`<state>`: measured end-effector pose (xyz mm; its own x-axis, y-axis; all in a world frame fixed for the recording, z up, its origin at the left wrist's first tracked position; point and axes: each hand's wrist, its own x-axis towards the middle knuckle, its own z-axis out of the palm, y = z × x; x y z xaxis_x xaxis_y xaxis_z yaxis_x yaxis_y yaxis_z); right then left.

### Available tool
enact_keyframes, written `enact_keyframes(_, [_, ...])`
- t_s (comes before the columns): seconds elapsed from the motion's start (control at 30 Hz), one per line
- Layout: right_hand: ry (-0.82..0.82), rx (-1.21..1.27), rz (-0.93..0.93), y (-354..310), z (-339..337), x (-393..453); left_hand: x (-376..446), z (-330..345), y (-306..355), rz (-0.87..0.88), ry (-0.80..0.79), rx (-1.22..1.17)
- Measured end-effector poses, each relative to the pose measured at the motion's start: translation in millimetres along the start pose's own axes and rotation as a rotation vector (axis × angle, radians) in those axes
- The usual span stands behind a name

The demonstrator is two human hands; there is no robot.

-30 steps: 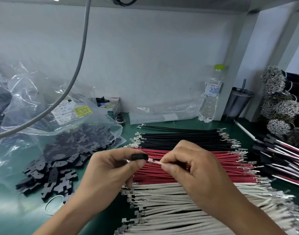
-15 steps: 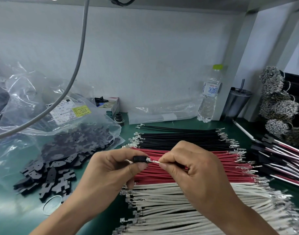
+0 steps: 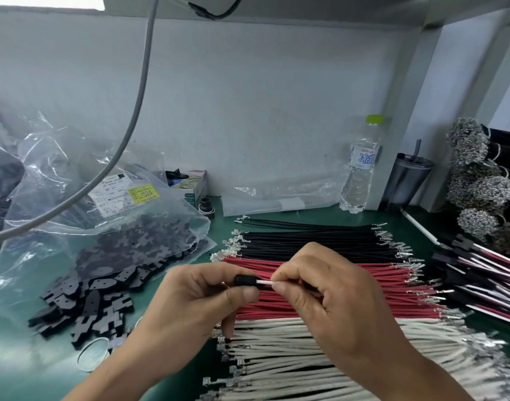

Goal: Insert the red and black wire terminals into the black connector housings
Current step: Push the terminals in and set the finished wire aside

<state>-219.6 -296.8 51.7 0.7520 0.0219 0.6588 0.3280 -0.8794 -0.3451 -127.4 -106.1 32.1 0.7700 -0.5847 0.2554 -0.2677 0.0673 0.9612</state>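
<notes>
My left hand [image 3: 201, 302] pinches a small black connector housing [image 3: 245, 280] between thumb and forefinger. My right hand [image 3: 326, 296] pinches a white wire [image 3: 263, 282] whose end runs into the housing's right side; its metal terminal is hidden inside. Both hands hover above rows of wires on the green mat: black wires [image 3: 311, 241] at the back, red wires [image 3: 386, 287] in the middle, white wires [image 3: 276, 357] nearest me. Loose black housings [image 3: 89, 308] lie at the left, spilling from a clear bag [image 3: 103, 227].
Finished harnesses with black housings [image 3: 479, 267] lie at the right, under bundles of terminal-tipped wire [image 3: 476, 183]. A water bottle [image 3: 360, 169] and a dark tumbler [image 3: 407, 180] stand against the back wall. A grey cable [image 3: 138, 105] hangs across the left.
The right hand has pushed the white wire leftward; the bare metal terminal that showed between the hands is now inside the housing. The view has tilted slightly.
</notes>
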Motion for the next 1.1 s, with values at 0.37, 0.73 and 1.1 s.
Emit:
enact_keyframes(0.37, [0.052, -0.234, -0.131, 4.5, 7.6, -0.6, -1.1, 1.5, 0.5, -0.009, -0.023, 0.009])
enact_keyframes(0.73, [0.101, -0.218, -0.226, 3.1, 14.1, -1.1, -1.4, -2.0, 1.1, 0.065, -0.059, 0.085])
enact_keyframes(1.1, [0.291, -0.309, -0.122, 14.7, -14.6, 9.6, 1.2, -44.8, 8.8, 0.080, 0.266, 0.260])
